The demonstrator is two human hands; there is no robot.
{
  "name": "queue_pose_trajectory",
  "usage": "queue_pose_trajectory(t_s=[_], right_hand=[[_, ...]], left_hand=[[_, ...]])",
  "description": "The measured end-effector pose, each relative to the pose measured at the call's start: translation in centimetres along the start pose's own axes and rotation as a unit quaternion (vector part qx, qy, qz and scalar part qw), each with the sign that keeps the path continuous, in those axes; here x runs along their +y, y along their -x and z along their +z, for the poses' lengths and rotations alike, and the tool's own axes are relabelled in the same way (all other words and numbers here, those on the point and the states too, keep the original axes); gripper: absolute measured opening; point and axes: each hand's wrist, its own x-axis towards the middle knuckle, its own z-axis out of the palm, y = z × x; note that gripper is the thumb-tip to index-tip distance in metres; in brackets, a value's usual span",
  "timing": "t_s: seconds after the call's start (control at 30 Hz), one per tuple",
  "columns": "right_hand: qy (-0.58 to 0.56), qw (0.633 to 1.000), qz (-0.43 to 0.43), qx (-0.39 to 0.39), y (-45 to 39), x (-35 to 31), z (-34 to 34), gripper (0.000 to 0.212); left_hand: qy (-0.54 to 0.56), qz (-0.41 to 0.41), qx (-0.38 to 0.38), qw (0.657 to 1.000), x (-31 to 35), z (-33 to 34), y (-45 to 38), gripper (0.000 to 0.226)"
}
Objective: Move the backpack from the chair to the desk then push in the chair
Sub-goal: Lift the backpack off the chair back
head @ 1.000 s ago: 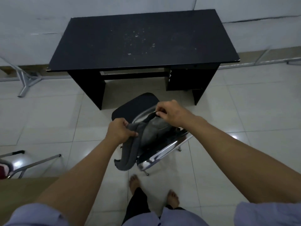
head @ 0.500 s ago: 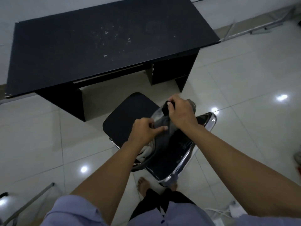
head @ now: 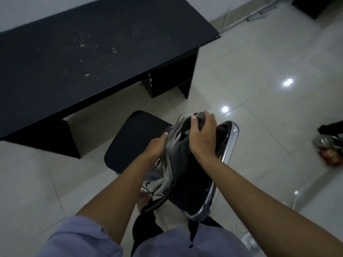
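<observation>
A limp grey backpack (head: 171, 156) hangs against the backrest of a black chair (head: 133, 140) with a chrome frame. My right hand (head: 202, 136) grips the backpack's top handle. My left hand (head: 157, 146) clutches the fabric on its left side, and its straps dangle below toward my legs. The black desk (head: 83, 52) stands beyond the chair at the upper left, its top bare apart from pale specks. The chair seat points toward the desk and stands apart from it.
Glossy pale floor tiles surround the chair. A pile of dark and colourful items (head: 330, 145) lies on the floor at the right edge. A metal frame (head: 246, 17) runs along the wall base at the top right. My bare foot (head: 143, 198) is under the chair's back.
The view has swung left and closer to the chair. Both hands have kept hold of the backpack and bunched it higher against the backrest.
</observation>
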Motion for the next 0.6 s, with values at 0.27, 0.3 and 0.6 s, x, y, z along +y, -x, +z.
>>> queue_pose_trajectory(t_s=[0.27,0.3,0.6], right_hand=[[0.071,0.991,0.110,-0.015,1.3,0.8,5.7,0.107],[0.082,0.991,0.110,-0.011,1.3,1.0,6.5,0.107],[0.164,0.982,0.091,0.028,1.1,4.0,10.1,0.106]], left_hand=[[0.004,-0.080,-0.198,0.977,-2.3,-1.8,-2.6,0.041],[-0.012,-0.068,-0.175,0.982,-2.7,-2.5,-3.3,0.036],[-0.145,-0.004,-0.038,0.989,-6.7,-6.5,-13.0,0.046]])
